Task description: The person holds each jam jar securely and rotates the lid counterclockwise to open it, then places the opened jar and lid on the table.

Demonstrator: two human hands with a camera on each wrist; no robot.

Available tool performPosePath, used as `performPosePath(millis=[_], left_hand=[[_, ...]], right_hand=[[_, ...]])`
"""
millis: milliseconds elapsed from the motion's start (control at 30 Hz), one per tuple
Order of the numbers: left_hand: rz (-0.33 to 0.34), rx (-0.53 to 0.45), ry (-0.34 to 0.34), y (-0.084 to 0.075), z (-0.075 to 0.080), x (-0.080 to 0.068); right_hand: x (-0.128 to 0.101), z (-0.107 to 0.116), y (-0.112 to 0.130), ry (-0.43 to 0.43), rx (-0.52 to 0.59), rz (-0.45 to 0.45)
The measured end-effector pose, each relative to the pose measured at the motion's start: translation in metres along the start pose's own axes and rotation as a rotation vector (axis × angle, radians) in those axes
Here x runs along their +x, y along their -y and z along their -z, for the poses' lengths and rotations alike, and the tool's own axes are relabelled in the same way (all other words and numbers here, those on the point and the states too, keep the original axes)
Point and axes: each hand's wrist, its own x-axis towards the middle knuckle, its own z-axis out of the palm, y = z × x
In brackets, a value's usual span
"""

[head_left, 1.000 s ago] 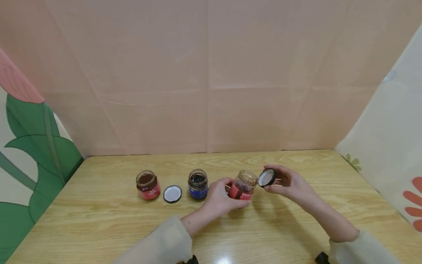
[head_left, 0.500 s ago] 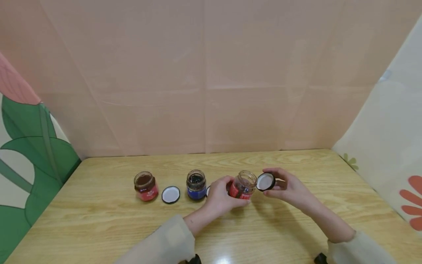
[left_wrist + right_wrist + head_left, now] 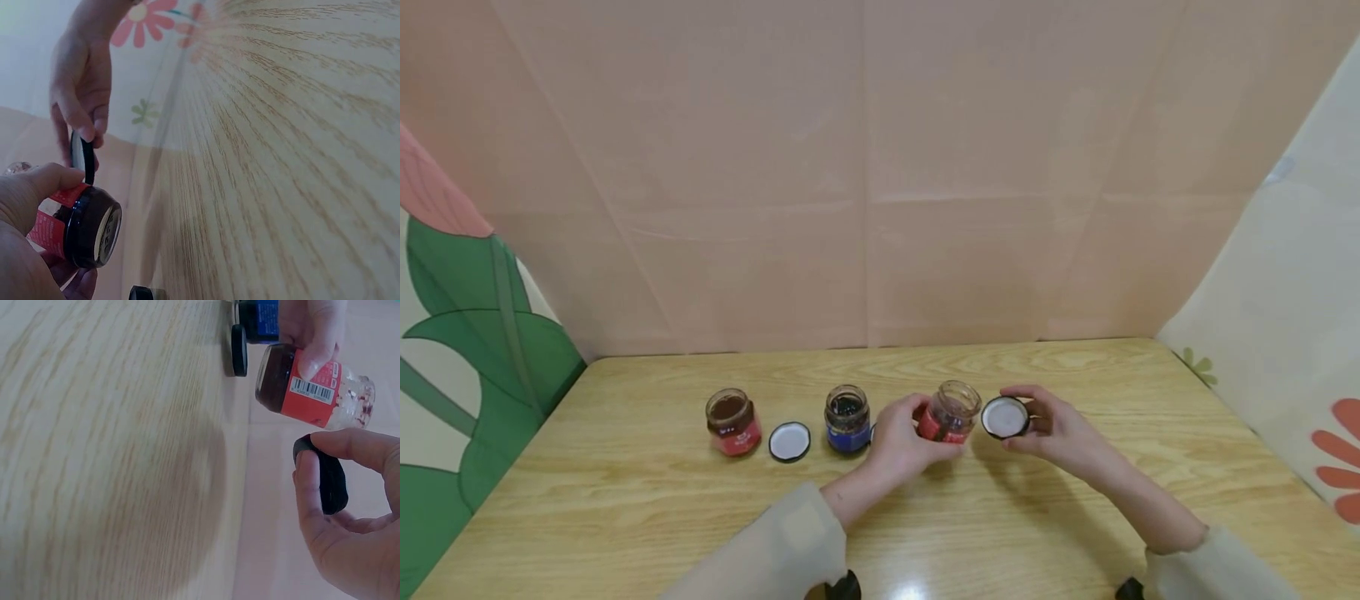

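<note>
Above the wooden table (image 3: 1075, 500), left hand (image 3: 898, 442) fingers gripping near-empty red-labelled jar (image 3: 951, 414), right hand (image 3: 1056, 429) fingers pinching black lid (image 3: 1006, 417)

1. On the red-labelled jar (image 3: 312, 387) that my left hand (image 3: 898, 442) grips, a white patch with a barcode faces the right wrist camera; the digits under the bars are too small for me to read.
2. In the left wrist view the same jar's red label shows only white strips, with no letters I can make out.
3. The blue-labelled jar (image 3: 847, 417) carries pale marks, too blurred to read.
4. The far red jar (image 3: 733, 422) has small white print on its label, unreadable from the head camera.
</note>
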Motion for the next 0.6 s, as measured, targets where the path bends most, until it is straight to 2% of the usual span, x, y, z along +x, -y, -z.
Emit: performPosePath(millis=[133, 367, 600], left_hand=[[0.012, 0.021, -0.019, -0.0019, -0.0004, 0.0026], [0.027, 0.031, -0.020, -0.0021, -0.0013, 0.0051], [0.015, 0.028, -0.016, -0.0011, -0.0039, 0.0100]], right_hand=[[0.0005, -0.0006, -0.0022, -0.001, -0.025, -0.017], [0.0006, -0.0031, -0.0066, -0.002, -0.059, 0.008], [0.0016, -0.0066, -0.0096, 0.039, -0.121, -0.005]])
